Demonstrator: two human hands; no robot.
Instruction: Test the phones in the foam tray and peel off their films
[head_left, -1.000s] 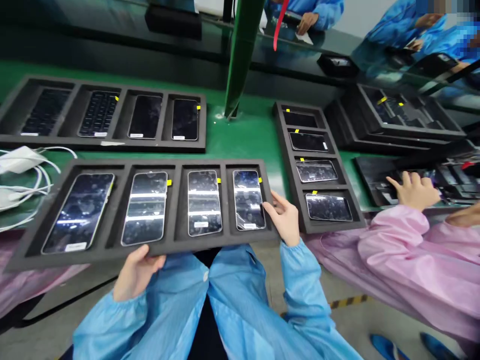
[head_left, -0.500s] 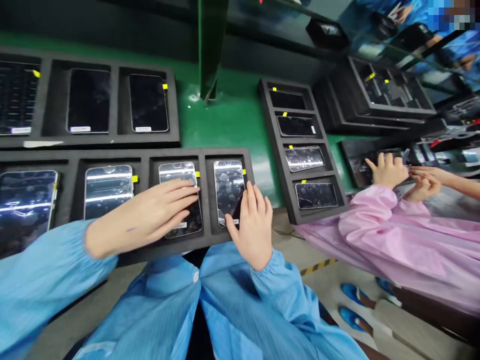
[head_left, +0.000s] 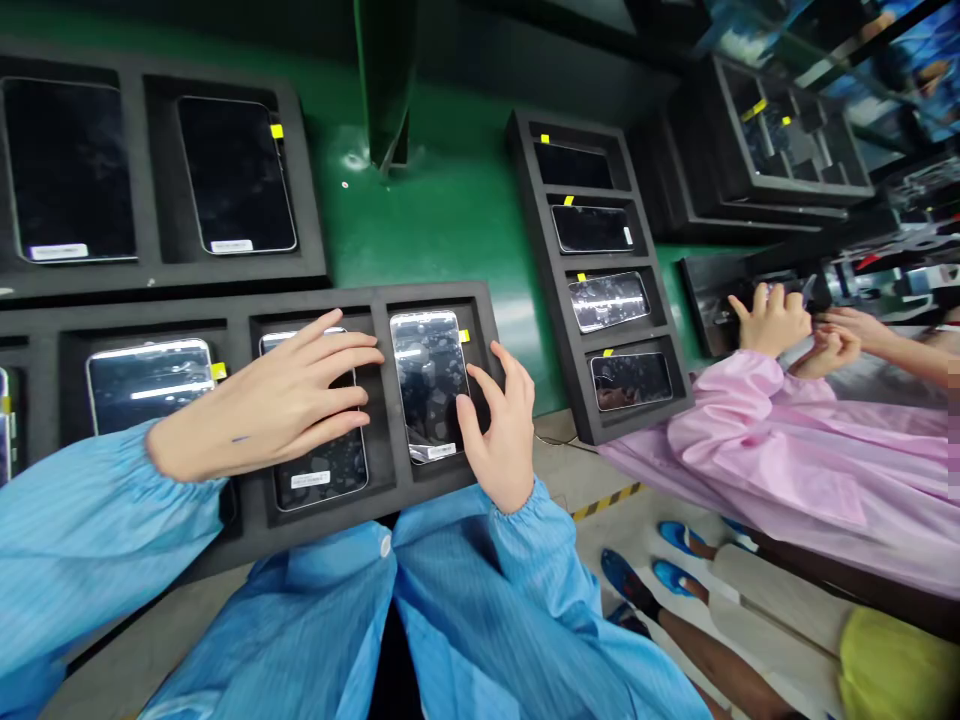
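My left hand (head_left: 300,395) is spread palm down above a phone screen (head_left: 319,480), covering its middle; whether it touches the glass I cannot tell. That screen lies in a compartment of the black foam tray (head_left: 391,440) before me. In the tray's right end compartment lies another phone screen (head_left: 429,385), with a yellow tab (head_left: 463,336) at its upper right and a white label (head_left: 441,451) at the bottom. My right hand (head_left: 504,430) is beside its right edge, thumb and fingers apart, holding nothing.
Behind is another foam tray (head_left: 315,265) of screens. On the green table (head_left: 442,220), a narrower tray (head_left: 559,300) holds several screens, with stacked trays (head_left: 750,215) beyond. A co-worker in a pink sleeve (head_left: 735,390) works at the right. A green post (head_left: 382,90) rises behind.
The view has shifted, so the near trays appear further left. My right fingers have spread and come off the end screen to its right side. My left fingers have fanned wider.
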